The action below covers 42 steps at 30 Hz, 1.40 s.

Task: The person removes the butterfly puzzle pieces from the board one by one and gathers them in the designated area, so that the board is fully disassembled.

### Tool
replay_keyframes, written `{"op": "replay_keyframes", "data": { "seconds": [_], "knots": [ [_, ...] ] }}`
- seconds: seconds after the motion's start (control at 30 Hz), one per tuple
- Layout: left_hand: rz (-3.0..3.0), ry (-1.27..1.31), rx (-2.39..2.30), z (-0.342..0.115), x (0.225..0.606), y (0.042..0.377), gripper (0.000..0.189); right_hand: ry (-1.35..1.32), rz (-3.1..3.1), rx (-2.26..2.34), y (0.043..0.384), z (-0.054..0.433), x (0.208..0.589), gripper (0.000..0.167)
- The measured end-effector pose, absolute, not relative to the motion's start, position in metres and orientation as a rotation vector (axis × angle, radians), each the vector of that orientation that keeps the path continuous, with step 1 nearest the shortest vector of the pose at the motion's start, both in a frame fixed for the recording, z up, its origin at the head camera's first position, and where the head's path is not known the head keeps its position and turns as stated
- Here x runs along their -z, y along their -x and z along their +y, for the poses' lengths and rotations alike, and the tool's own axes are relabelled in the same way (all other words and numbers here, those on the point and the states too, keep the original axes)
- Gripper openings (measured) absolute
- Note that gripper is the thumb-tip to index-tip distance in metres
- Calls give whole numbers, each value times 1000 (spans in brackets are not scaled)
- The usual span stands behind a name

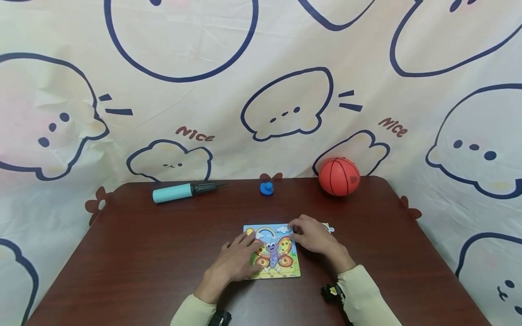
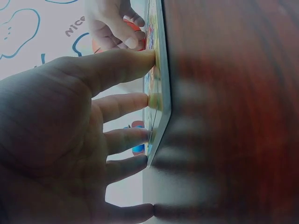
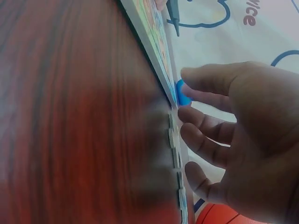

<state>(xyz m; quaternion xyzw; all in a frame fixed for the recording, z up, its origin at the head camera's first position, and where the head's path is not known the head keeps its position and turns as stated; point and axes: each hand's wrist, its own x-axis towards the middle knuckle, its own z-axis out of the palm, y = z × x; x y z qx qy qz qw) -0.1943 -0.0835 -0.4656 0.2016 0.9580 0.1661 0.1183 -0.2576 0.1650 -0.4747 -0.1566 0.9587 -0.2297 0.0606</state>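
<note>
A square butterfly jigsaw puzzle lies flat on the table. My left hand spreads over its left side; the left wrist view has the thumb and several fingertips touching the puzzle board, with the little finger down on the tabletop. Near the upper right corner hovers my right hand, fingers bent loosely. Between those fingers nothing shows in the right wrist view. Several loose puzzle pieces lie on the table below that hand, beside the board. From above, the hand covers most of them, leaving one piece partly visible.
Along the back edge of the brown table are a light blue hand pump, a small blue rubber duck and a red ball marked like a basketball. A printed cloth hangs behind.
</note>
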Motion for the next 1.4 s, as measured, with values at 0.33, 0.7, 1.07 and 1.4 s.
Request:
{"op": "replay_keyframes", "data": {
  "seconds": [0.33,0.7,1.07,1.4],
  "knots": [
    [2794,-594,-487,-83,465,192,55,450,2886,573,256,158,472,41],
    [2796,-601,-484,-83,466,194,56,392,2877,567,259,154,471,40],
    [2798,-591,-491,-84,464,192,55,293,2866,573,257,148,469,47],
    [2807,-599,-503,-86,464,193,55,262,2839,598,262,145,469,50]
  ]
}}
